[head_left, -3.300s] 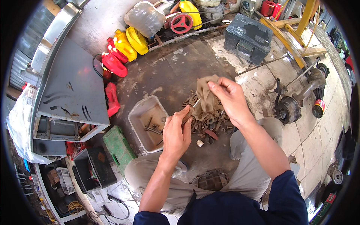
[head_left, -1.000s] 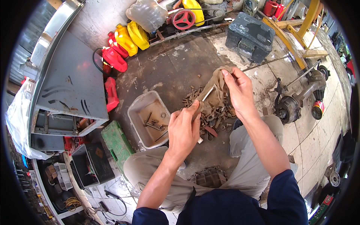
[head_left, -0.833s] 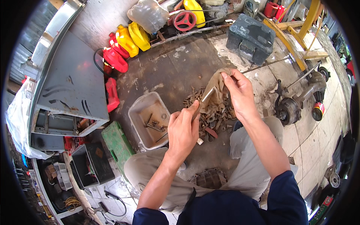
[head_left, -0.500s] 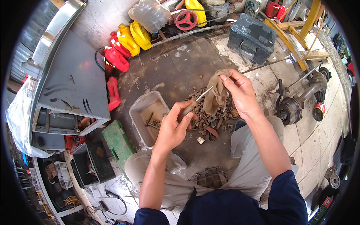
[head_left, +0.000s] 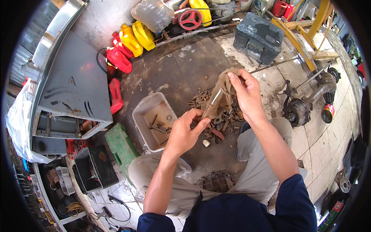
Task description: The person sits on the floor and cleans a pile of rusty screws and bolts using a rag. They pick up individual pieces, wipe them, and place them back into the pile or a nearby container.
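Observation:
My left hand is closed round the handle of a screwdriver, whose pale metal shaft slants up and to the right. Pinched between the fingers of my right hand is a thin brown rag that hangs down beside and behind the shaft. The shaft overlaps the rag; I cannot tell whether they press together. Below both hands lies a heap of rusty bolts, nuts and small metal parts on the stained floor. Left of the heap stands a grey plastic tub with a few bolts inside.
A green case and an open black box are at the left, below a grey metal cabinet. Yellow jugs and red jugs line the wall. At the right are a black toolbox and a metal axle part.
My left hand has shifted right, nearer the rag, and the screwdriver stands steeper, its shaft now in front of the cloth. My right hand has risen slightly, still gripping the rag.

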A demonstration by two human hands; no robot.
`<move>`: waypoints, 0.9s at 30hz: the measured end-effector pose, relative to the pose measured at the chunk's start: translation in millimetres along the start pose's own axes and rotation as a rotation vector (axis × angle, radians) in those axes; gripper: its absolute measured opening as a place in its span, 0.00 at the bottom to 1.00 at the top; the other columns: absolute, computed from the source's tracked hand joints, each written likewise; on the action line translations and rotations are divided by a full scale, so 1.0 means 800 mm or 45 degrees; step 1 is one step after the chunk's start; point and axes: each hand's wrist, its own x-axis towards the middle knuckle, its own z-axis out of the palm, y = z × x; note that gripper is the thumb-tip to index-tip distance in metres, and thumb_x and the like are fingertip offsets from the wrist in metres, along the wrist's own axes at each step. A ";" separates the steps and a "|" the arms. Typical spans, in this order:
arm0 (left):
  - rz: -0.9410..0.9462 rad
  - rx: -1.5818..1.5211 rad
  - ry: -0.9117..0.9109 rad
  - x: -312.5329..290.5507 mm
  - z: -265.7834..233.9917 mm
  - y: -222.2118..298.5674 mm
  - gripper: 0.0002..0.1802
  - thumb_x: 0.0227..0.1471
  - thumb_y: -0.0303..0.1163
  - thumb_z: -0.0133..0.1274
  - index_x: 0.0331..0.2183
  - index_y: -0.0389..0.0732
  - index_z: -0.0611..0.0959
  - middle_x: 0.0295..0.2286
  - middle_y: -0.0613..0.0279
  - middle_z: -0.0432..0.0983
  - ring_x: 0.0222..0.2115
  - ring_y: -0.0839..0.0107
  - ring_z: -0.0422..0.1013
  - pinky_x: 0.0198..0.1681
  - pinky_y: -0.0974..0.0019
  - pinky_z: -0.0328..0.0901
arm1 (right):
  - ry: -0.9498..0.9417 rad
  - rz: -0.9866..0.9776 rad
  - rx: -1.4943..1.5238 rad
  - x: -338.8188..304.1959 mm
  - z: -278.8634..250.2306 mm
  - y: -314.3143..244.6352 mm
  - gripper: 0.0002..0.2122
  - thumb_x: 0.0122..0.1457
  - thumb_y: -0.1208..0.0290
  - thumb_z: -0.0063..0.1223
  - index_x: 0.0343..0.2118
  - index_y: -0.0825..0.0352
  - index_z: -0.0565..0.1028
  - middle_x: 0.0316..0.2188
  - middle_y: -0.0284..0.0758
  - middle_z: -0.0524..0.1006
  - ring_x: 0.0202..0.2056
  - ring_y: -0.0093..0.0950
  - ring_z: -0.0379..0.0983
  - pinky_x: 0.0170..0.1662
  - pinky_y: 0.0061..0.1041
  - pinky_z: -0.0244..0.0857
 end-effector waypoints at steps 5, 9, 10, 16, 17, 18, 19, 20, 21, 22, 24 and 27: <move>-0.257 -0.416 -0.312 -0.004 -0.026 0.017 0.13 0.60 0.35 0.48 0.42 0.39 0.79 0.22 0.71 0.74 0.21 0.85 0.61 0.24 0.78 0.56 | -0.028 0.032 -0.004 -0.002 0.000 -0.003 0.06 0.63 0.71 0.50 0.35 0.68 0.75 0.29 0.25 0.75 0.31 0.11 0.67 0.36 0.14 0.62; -0.269 -0.331 -0.316 -0.009 -0.040 0.028 0.14 0.60 0.37 0.49 0.41 0.36 0.79 0.21 0.71 0.73 0.25 0.82 0.63 0.30 0.74 0.59 | -0.096 0.061 -0.036 -0.004 -0.001 -0.002 0.06 0.63 0.70 0.49 0.35 0.66 0.75 0.30 0.24 0.75 0.33 0.11 0.67 0.38 0.14 0.61; -0.257 -0.297 -0.314 -0.010 -0.042 0.028 0.14 0.60 0.37 0.49 0.41 0.36 0.79 0.21 0.71 0.73 0.25 0.82 0.63 0.30 0.74 0.59 | -0.112 0.066 -0.028 -0.003 -0.001 0.000 0.06 0.63 0.70 0.49 0.35 0.66 0.75 0.31 0.24 0.75 0.33 0.11 0.67 0.38 0.15 0.62; -0.183 -0.099 -0.483 -0.022 -0.050 0.014 0.13 0.61 0.34 0.48 0.41 0.34 0.78 0.23 0.69 0.76 0.24 0.82 0.65 0.29 0.76 0.60 | 0.240 0.083 0.150 0.014 -0.017 -0.022 0.07 0.63 0.68 0.50 0.36 0.65 0.75 0.31 0.24 0.76 0.34 0.12 0.68 0.38 0.16 0.62; -0.227 -0.246 -0.438 -0.023 -0.046 0.011 0.13 0.61 0.34 0.47 0.41 0.34 0.77 0.24 0.68 0.76 0.25 0.82 0.66 0.30 0.76 0.61 | 0.239 -0.088 0.109 0.033 -0.044 -0.023 0.07 0.63 0.67 0.50 0.35 0.65 0.75 0.31 0.24 0.76 0.33 0.12 0.68 0.38 0.16 0.62; -0.276 -0.377 -0.387 -0.024 -0.046 0.010 0.13 0.61 0.33 0.47 0.42 0.34 0.77 0.25 0.67 0.77 0.26 0.81 0.67 0.30 0.76 0.62 | 0.234 -0.256 0.084 0.044 -0.050 -0.034 0.08 0.63 0.66 0.50 0.35 0.65 0.75 0.30 0.24 0.76 0.32 0.12 0.67 0.37 0.16 0.62; -0.324 -0.509 -0.334 -0.024 -0.047 0.009 0.13 0.61 0.33 0.46 0.42 0.34 0.76 0.27 0.66 0.78 0.26 0.81 0.68 0.31 0.76 0.63 | 0.308 -0.315 0.003 0.037 -0.044 -0.030 0.07 0.63 0.67 0.50 0.35 0.65 0.76 0.27 0.22 0.73 0.30 0.11 0.64 0.35 0.14 0.59; -0.254 -0.538 -0.302 -0.023 -0.047 0.005 0.14 0.61 0.33 0.46 0.43 0.33 0.76 0.28 0.64 0.78 0.27 0.79 0.69 0.33 0.74 0.63 | 0.275 -0.331 -0.064 0.030 -0.034 -0.024 0.07 0.63 0.68 0.51 0.34 0.66 0.75 0.27 0.23 0.74 0.30 0.11 0.65 0.35 0.13 0.59; -0.186 -0.573 -0.275 -0.021 -0.045 -0.002 0.14 0.62 0.34 0.45 0.44 0.33 0.75 0.29 0.62 0.78 0.28 0.77 0.69 0.35 0.72 0.64 | 0.244 -0.345 -0.138 0.020 -0.024 -0.020 0.07 0.63 0.69 0.51 0.33 0.67 0.75 0.26 0.23 0.74 0.29 0.10 0.65 0.34 0.12 0.59; -0.117 -0.608 -0.247 -0.019 -0.045 -0.005 0.15 0.62 0.34 0.45 0.44 0.33 0.74 0.30 0.60 0.78 0.30 0.76 0.70 0.37 0.71 0.65 | 0.212 -0.359 -0.212 0.015 -0.020 -0.015 0.07 0.63 0.69 0.51 0.33 0.68 0.75 0.26 0.23 0.74 0.29 0.10 0.65 0.33 0.11 0.59; -0.088 -0.659 -0.217 -0.015 -0.039 -0.001 0.15 0.62 0.35 0.45 0.45 0.33 0.74 0.32 0.59 0.78 0.34 0.74 0.72 0.41 0.69 0.65 | 0.109 -0.337 -0.203 0.013 -0.020 -0.009 0.06 0.62 0.72 0.51 0.36 0.69 0.75 0.29 0.24 0.74 0.30 0.10 0.65 0.34 0.12 0.60; -0.028 -0.695 -0.189 -0.010 -0.032 0.007 0.16 0.62 0.34 0.45 0.46 0.33 0.73 0.33 0.58 0.78 0.38 0.72 0.73 0.45 0.68 0.64 | 0.029 -0.272 -0.066 0.008 -0.015 -0.012 0.07 0.63 0.73 0.50 0.39 0.70 0.74 0.31 0.25 0.75 0.33 0.12 0.67 0.38 0.13 0.62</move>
